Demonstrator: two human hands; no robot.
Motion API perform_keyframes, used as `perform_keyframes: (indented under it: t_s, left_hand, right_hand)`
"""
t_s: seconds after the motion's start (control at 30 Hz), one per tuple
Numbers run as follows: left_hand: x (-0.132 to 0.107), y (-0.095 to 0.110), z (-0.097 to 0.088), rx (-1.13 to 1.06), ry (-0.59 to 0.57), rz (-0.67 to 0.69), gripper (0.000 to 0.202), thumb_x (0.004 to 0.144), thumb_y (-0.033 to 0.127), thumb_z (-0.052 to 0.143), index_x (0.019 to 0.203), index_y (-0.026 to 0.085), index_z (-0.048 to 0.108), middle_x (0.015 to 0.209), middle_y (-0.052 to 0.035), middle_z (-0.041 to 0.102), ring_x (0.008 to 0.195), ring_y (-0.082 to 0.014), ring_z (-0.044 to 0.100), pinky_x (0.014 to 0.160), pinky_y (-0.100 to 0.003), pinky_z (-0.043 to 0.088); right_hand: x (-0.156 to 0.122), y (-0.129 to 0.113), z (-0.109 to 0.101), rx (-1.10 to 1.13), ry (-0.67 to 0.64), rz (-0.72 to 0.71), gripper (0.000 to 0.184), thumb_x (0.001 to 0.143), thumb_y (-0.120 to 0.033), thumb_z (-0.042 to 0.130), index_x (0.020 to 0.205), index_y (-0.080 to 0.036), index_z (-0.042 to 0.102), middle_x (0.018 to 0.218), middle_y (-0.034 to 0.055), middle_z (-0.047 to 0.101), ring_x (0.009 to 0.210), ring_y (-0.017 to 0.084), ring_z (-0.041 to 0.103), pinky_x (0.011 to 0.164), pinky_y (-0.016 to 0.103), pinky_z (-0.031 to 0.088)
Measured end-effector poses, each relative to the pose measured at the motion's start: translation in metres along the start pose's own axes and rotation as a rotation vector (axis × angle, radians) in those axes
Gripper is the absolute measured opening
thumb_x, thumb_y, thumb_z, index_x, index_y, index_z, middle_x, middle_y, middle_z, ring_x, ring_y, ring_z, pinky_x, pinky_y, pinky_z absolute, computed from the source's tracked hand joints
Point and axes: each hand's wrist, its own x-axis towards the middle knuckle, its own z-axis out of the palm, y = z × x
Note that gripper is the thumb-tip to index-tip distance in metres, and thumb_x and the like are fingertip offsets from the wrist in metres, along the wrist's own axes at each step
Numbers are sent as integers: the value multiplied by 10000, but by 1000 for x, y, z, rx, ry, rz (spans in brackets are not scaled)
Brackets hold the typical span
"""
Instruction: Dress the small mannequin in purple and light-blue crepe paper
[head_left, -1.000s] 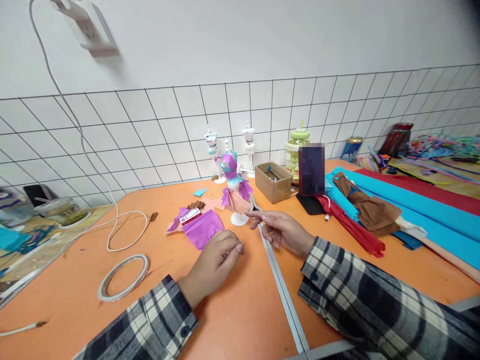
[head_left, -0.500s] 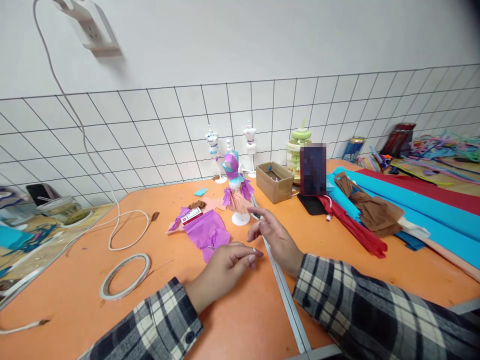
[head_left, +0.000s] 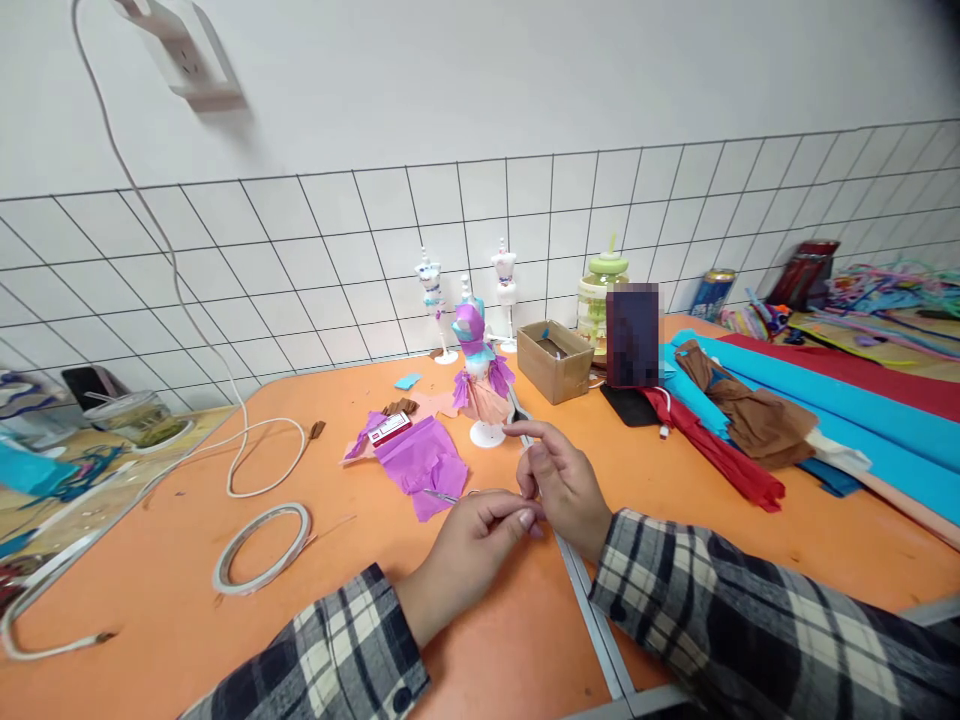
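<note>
My left hand [head_left: 487,535] is low over the table, thumb pressed to its forefinger; anything pinched there is too small to make out. Against its fingertips rests my right hand [head_left: 568,485], forefinger stretched out, thumb and other fingers curled closed; what they hold, if anything, is hidden. Beyond both hands stands a small dress form [head_left: 471,325] in a purple and turquoise top and a peach skirt with purple side ruffles. Left of it lies purple crepe paper [head_left: 424,455], with scissors [head_left: 439,495] partly hidden behind my left hand and a red-and-white small box [head_left: 391,430].
Two more dress forms [head_left: 506,285] stand by the wall. A cardboard box [head_left: 555,365], green-lidded bottle [head_left: 604,285] and propped dark screen [head_left: 634,335] are behind right. A tape roll [head_left: 221,575] and white cable [head_left: 232,470] lie left; crepe paper rolls [head_left: 847,405] lie right.
My hands have come together: my right fingers now touch my left fingertips, where a gap was before. A small white speck on my left forefinger no longer shows. The view has shifted slightly.
</note>
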Motion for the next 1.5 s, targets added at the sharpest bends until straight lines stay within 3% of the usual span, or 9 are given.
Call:
perform_keyframes:
  t_s: [0.17,0.43,0.57,0.7,0.83,0.97,1.2,1.37,1.5]
  left_hand:
    - [-5,1,0,-237,28,-14,186,876,308,637,1004,172,645,819,-64,766,792,-182,700,748,-276,487]
    - [0,-1,3,-345,189,-49,599,851,330,708,1318,190,360,708,-7,744,686,-146,674,696,-253,462]
    - [2,-6,5,-296,113,-102,1002,852,304,698,1571,201,8,737,-6,752,723,-163,703,713,-273,476]
    - [0,-7,10,-302,-3,-100,1059,852,287,685,1571,181,-85,788,-32,765,777,-184,726,759,-309,518]
    - [-3,-3,13,-282,-25,-97,1046,850,280,683,1573,167,-65,799,-48,762,778,-190,725,750,-306,530]
    - [-6,-1,10,-229,51,-66,976,856,286,667,1575,175,17,804,-24,730,771,-165,693,739,-282,508]
    - [2,-14,-6,296,9,114,493,882,238,582,1367,185,519,823,-29,693,736,-150,615,725,-281,463]
    - [6,-16,-14,454,-38,180,360,900,267,560,1247,200,628,842,-43,722,797,-180,613,755,-301,454]
    - [6,-16,-17,489,-81,210,314,899,261,559,1188,202,666,832,-44,736,803,-189,613,752,-303,447]
  right_hand:
    - [4,-2,2,160,33,110,439,968,-572,424,1154,-205,577,570,-53,508,481,109,473,489,224,418]
    - [5,-4,13,602,25,358,550,943,-631,410,1326,-239,451,679,-23,601,540,123,512,532,229,440]
    - [9,-4,12,463,80,337,541,941,-610,437,1308,-213,462,611,-44,557,529,119,488,507,211,406]
    - [10,0,8,183,-4,227,543,936,-575,479,1350,-227,425,549,-74,533,486,116,483,480,204,385]
    - [1,4,11,46,-35,199,536,922,-580,498,1323,-227,451,468,-107,462,389,107,422,399,188,314]
    - [15,-6,4,71,113,108,471,937,-579,475,1233,-213,487,467,-107,410,386,99,390,391,193,295]
    - [139,-15,-78,-409,692,-204,480,973,-546,365,1258,-175,470,652,7,549,537,174,557,551,313,478]
    - [175,11,-111,-781,627,-192,439,956,-467,420,1250,-160,530,810,101,695,847,296,670,809,448,498]
    - [162,28,-107,-716,591,-154,416,943,-436,450,1266,-191,544,842,92,732,973,296,667,906,469,468]
